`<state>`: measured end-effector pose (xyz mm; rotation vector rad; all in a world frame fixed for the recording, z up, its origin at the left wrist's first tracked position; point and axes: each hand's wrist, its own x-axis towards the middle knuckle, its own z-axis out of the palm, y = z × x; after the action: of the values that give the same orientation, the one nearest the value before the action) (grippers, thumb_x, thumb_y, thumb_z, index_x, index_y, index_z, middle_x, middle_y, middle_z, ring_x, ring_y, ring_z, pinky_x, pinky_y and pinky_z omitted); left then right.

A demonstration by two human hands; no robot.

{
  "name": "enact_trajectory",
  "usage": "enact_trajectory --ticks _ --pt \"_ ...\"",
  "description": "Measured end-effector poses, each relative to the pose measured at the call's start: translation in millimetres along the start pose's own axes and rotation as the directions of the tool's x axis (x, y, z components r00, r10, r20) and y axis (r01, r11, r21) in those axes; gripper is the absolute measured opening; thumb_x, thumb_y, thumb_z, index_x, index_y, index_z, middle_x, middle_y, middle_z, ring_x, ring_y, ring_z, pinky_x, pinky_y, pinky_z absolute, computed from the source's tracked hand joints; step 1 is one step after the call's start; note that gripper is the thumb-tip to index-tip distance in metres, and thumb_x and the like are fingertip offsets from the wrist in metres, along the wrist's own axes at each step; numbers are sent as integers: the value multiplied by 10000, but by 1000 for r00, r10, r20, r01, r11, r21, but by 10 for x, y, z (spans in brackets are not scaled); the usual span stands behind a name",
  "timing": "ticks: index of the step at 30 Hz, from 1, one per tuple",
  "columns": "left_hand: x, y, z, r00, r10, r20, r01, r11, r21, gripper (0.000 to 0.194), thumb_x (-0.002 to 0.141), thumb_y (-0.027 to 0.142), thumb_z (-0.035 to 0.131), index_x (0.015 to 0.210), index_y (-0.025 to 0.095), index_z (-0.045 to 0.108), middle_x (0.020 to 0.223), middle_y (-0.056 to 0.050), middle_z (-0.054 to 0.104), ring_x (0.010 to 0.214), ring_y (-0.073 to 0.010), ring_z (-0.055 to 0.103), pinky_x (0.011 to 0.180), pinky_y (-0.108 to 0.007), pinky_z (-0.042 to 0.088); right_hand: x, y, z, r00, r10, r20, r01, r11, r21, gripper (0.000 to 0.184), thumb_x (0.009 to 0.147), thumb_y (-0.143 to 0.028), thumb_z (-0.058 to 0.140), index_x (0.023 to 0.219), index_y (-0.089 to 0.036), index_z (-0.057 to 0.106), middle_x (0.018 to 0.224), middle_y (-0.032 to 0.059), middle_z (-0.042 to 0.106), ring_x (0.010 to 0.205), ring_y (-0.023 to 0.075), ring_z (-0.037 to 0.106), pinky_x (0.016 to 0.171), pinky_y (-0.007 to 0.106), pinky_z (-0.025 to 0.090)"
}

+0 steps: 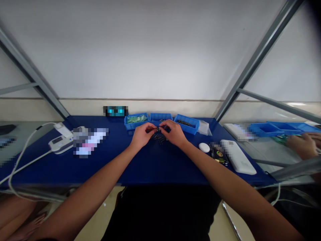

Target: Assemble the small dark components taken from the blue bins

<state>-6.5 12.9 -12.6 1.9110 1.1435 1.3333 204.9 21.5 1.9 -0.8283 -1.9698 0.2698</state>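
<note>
My left hand (pixel 143 134) and my right hand (pixel 175 133) meet above the blue table, fingertips nearly touching. Each is closed in a pinch around a tiny dark piece (pixel 158 129) between them, too small to name. Below the fingers lies a loose pile of slim dark screw-like pieces (pixel 161 138). Just behind stand three blue bins: the left bin (pixel 135 126) holds green-and-clear packets (pixel 136 118), the middle bin (pixel 160 115) has a few dark bits, and the right bin (pixel 194 129) contains many slim dark pieces (pixel 184 122).
A clear plastic bag (pixel 204 128) lies beside the right bin. To the right are a round white case (pixel 204 147), a black packet (pixel 219 153) and a white power bank-like block (pixel 239 159). A power strip (pixel 60 144) and phone (pixel 91 143) lie left. Another person's hand (pixel 302 145) works at far right.
</note>
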Motion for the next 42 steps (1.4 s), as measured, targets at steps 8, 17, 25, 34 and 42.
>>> enact_trajectory --ticks 8,17,25,34,42 --pt "-3 10 6 998 60 26 -60 998 0 149 933 325 696 1024 218 746 1012 -61 789 925 -220 758 905 -396 606 -20 63 39 985 80 152 -91 993 70 92 878 -163 673 939 -225 703 897 6 756 794 162 706 783 296 554" --pt "-34 71 6 999 52 5 -52 998 47 266 970 359 650 1201 234 689 1064 -66 788 939 -229 768 873 -378 613 -6 54 5 998 30 49 -32 999 36 298 899 -136 589 1154 -232 708 929 29 719 803 163 678 775 295 561" --pt "-31 43 11 983 102 150 -115 990 84 338 1033 278 488 1268 253 730 1220 -47 774 1120 -232 737 1048 -415 556 -5 -2 5 998 21 52 -22 1000 21 72 903 -194 688 966 -217 715 921 39 723 800 169 675 740 293 550" --pt "-9 -18 34 999 -12 32 15 997 -80 282 925 330 691 1178 218 741 1157 -83 788 1025 -249 770 965 -429 615 -27 -14 17 991 -9 134 2 999 51 213 909 -165 684 1108 -228 725 1029 53 724 855 169 691 791 308 582" --pt "12 -12 -23 997 -71 -6 71 997 25 153 871 249 696 993 210 778 988 -61 812 904 -244 780 887 -410 624 -17 -44 -18 995 -8 99 6 1000 17 138 960 -203 645 1075 -224 720 1003 59 712 823 171 671 792 314 562"
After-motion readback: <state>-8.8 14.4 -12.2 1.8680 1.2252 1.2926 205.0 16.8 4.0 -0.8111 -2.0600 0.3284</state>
